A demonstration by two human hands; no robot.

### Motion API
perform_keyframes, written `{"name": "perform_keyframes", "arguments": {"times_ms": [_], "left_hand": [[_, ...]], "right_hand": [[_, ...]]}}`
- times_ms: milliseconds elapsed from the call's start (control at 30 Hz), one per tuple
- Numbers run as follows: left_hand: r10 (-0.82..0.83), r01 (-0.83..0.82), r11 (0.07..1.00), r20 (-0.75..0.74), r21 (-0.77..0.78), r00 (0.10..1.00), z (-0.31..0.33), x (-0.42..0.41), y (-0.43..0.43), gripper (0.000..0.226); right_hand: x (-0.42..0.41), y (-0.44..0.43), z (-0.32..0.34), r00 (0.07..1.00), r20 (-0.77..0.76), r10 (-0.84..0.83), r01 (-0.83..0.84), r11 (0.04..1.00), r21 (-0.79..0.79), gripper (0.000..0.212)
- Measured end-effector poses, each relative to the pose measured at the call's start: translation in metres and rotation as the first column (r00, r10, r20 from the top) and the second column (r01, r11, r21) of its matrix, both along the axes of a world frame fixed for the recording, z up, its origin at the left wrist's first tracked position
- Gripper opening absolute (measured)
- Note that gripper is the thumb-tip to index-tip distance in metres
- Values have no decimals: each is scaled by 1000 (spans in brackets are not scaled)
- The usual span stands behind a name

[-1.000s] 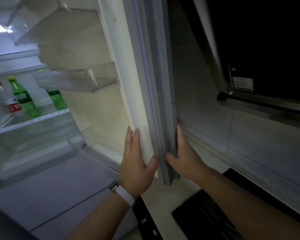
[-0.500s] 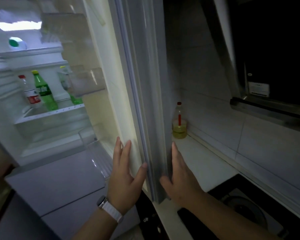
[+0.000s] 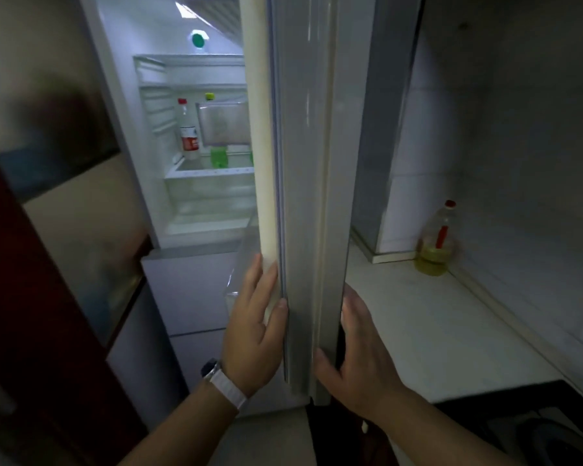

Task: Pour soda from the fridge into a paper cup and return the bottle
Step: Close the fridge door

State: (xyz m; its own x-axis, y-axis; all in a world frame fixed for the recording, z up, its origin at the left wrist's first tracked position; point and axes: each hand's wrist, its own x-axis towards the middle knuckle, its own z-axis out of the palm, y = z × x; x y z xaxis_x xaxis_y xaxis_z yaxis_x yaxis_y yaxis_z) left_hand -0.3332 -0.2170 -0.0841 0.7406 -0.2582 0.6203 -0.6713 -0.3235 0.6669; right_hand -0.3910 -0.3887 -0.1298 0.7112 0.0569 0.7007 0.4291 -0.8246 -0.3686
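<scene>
The fridge door [image 3: 303, 163] stands open, edge-on to me in the middle of the view. My left hand [image 3: 254, 334] lies on its inner side with the thumb on the seal. My right hand [image 3: 357, 358] presses its outer side, so the door's lower edge is held between both. Inside the lit fridge a green soda bottle [image 3: 218, 156] with a yellow-green cap stands on a shelf, mostly hidden behind a clear door bin [image 3: 223, 124]. A clear bottle with a red cap and red label [image 3: 188, 136] stands just left of it. No paper cup is in view.
A white counter [image 3: 435, 324] runs right of the fridge, with an oil bottle [image 3: 436, 240] in its back corner. A black stove [image 3: 535, 428] sits at the bottom right. A dark red panel [image 3: 31, 331] fills the left side. Fridge drawers [image 3: 189, 287] lie below the open compartment.
The door has turned from showing its inner shelves to edge-on, now covering most of the green bottles. Both hands stayed on its edge. The counter and oil bottle came into view.
</scene>
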Motion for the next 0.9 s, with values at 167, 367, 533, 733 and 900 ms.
{"name": "perform_keyframes", "arguments": {"times_ms": [167,367,533,733,900], "left_hand": [[-13,12,999,-12,-46,1000,-7,10,57,61],[-15,10,998,-74,-61,997,-5,25,112,67],[-14,17,999,-114,32,993,-5,42,149,63],[22,-22,1000,-201,1,979,-12,70,181,66],[49,-74,993,-244,-95,968,-21,91,193,78]], "right_hand": [[27,54,-1,995,91,32,-25,997,-73,94],[61,116,2,990,127,54,-39,992,-118,94],[88,155,4,998,46,40,-33,988,-150,81],[120,172,20,999,-48,9,-21,967,-252,73],[162,171,46,989,-94,-114,82,953,-293,75]]}}
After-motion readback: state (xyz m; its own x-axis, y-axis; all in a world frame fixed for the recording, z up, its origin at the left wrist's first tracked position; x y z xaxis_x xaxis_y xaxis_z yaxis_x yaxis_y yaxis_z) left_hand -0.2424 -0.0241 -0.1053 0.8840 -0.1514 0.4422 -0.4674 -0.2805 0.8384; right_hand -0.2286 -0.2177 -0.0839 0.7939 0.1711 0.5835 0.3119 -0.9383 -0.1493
